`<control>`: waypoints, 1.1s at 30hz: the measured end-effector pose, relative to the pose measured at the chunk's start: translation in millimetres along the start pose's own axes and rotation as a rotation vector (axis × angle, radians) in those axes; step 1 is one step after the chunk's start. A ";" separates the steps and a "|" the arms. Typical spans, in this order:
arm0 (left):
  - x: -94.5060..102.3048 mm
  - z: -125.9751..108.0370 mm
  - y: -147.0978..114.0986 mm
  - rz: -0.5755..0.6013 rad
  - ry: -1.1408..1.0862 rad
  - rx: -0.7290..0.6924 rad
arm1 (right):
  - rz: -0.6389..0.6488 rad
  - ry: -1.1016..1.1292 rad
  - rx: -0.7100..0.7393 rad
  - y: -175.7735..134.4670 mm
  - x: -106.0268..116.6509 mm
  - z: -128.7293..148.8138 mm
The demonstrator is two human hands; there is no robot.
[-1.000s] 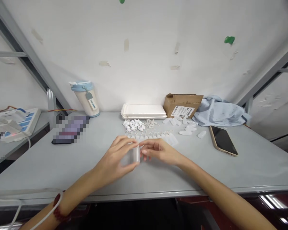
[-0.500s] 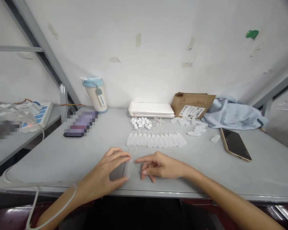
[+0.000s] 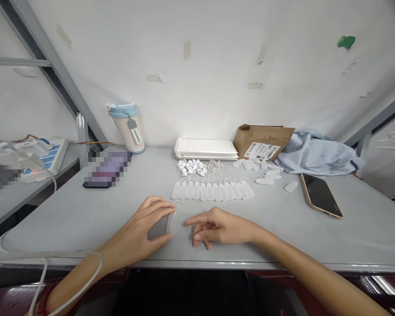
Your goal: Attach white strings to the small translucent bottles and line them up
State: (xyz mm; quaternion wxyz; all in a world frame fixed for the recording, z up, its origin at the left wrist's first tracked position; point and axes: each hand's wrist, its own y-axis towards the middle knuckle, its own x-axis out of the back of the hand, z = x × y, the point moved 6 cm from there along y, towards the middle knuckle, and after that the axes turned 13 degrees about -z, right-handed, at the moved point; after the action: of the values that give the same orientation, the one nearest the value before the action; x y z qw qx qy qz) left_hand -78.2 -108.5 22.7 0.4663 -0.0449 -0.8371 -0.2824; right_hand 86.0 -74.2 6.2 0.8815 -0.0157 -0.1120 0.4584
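My left hand [image 3: 145,230] pinches a translucent white tag-like piece [image 3: 171,223] by its two ends, thumb at the near end and fingertips at the far end. A thin white string loops from its far end. Just to the right is my right hand [image 3: 217,226], resting near the desk with its index finger pointing at the piece and the other fingers loosely curled. It is open and holds nothing. Beyond both hands lies a row of similar stringed pieces [image 3: 212,192], side by side. Behind the row are a heap of small white caps [image 3: 191,167] and some loose strings [image 3: 214,166].
Loose translucent pieces [image 3: 265,181] lie at the right. A phone [image 3: 321,195], blue cloth [image 3: 316,151], cardboard box [image 3: 263,140], stacked white envelopes [image 3: 206,147] and tumbler [image 3: 128,129] sit around. A white cable [image 3: 69,254] crosses over my left forearm.
My left hand has shifted slightly left with the piece, and the string now lies lower. The right hand has barely moved. The whole view has tilted a little.
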 end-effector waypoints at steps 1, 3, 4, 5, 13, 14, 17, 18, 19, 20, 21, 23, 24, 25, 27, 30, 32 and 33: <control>-0.4 0.7 0.2 0.002 0.004 0.004 | 0.000 0.001 0.003 0.0 0.4 -0.1; -0.8 1.9 0.2 0.004 0.009 0.011 | -0.001 -0.004 0.004 -0.2 1.4 -0.9; -1.0 2.3 -0.1 0.006 0.010 0.015 | -0.003 -0.009 0.001 -0.3 2.0 -1.4; -1.2 2.7 -0.5 0.008 0.011 0.019 | -0.006 -0.012 -0.002 -0.3 2.5 -1.8; -3.3 7.7 -4.0 0.001 0.010 0.045 | -0.049 -0.100 -0.001 -1.1 6.9 2.4; -3.6 8.5 -3.8 0.000 0.005 0.050 | -0.053 -0.110 0.002 -1.0 7.3 2.9; -3.0 9.0 -2.3 -0.012 -0.013 0.046 | -0.060 -0.119 0.010 -0.4 7.7 3.0; -2.3 8.8 -1.4 -0.019 -0.017 0.040 | -0.063 -0.121 0.011 -0.2 7.8 2.7; -1.5 8.5 -0.5 -0.026 -0.020 0.033 | -0.067 -0.122 0.010 0.1 7.9 2.2; -0.8 8.0 0.5 -0.029 -0.021 0.023 | -0.071 -0.123 0.007 0.3 8.0 1.7; -0.2 7.7 1.5 -0.032 -0.023 0.014 | -0.074 -0.122 0.000 0.4 8.2 1.2; 0.1 7.4 3.0 -0.032 -0.024 0.001 | -0.076 -0.118 -0.014 0.4 8.4 0.6; 0.1 7.8 3.6 -0.031 -0.025 -0.002 | -0.076 -0.120 -0.018 0.3 8.7 0.6; -0.2 8.4 3.8 -0.031 -0.025 0.000 | -0.077 -0.125 -0.019 0.2 9.1 0.8; -0.9 10.4 3.7 -0.027 -0.021 0.009 | -0.081 -0.142 -0.013 0.0 10.3 1.6; -1.4 13.2 2.8 -0.019 -0.013 0.025 | -0.090 -0.171 0.001 -0.3 12.0 3.2; -0.7 13.3 2.7 -0.020 -0.012 0.024 | -0.090 -0.190 0.005 -0.5 12.6 3.7; -0.2 12.8 2.8 -0.021 -0.015 0.018 | -0.091 -0.196 0.007 -0.5 12.9 3.8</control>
State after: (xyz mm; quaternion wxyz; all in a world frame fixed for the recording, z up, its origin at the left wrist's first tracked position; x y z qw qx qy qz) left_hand -86.8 -99.6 18.6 0.4575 -0.0340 -0.8435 -0.2794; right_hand 92.7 -64.2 12.4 0.8863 0.0375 -0.1969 0.4175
